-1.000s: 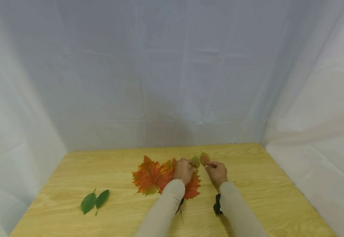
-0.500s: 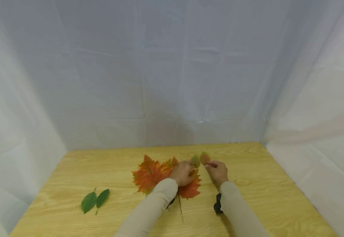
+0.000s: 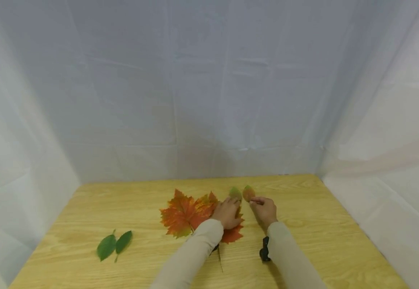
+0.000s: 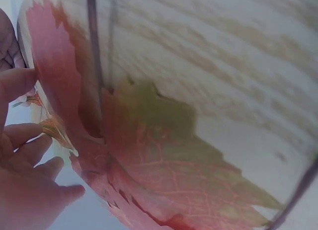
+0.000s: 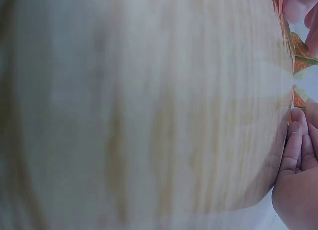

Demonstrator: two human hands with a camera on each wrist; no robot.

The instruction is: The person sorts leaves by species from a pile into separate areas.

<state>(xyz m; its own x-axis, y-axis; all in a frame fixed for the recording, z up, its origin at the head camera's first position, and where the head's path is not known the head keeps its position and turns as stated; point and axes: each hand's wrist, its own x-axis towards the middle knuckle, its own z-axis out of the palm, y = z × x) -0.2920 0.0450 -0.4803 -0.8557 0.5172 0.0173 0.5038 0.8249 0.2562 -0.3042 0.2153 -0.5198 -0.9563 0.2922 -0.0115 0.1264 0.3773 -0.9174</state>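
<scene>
In the head view my right hand (image 3: 265, 209) pinches the lower end of a small orange-green leaf (image 3: 248, 192) near the back of the table. Just left of it, my left hand (image 3: 226, 212) lies over a red-orange maple leaf (image 3: 232, 235), its fingertips at a second small, greener leaf (image 3: 235, 192). The left wrist view shows this hand (image 4: 30, 165) with fingers apart and loosely extended beside the red leaf (image 4: 159, 160). More red-orange maple leaves (image 3: 180, 214) spread to its left. In the right wrist view, the right hand's (image 5: 300, 155) fingertips meet at the right edge.
Two green leaves (image 3: 114, 245) lie on the left of the wooden table (image 3: 68, 224). Thin dark stems (image 3: 220, 259) point toward the front. A black strap piece (image 3: 265, 249) sits by the right sleeve. Pale cloth (image 3: 209, 100) hangs behind and at both sides.
The left hand has shifted and its fingers have spread out over the maple leaf. The greener small leaf has moved slightly left. My right hand stays in place with its leaf.
</scene>
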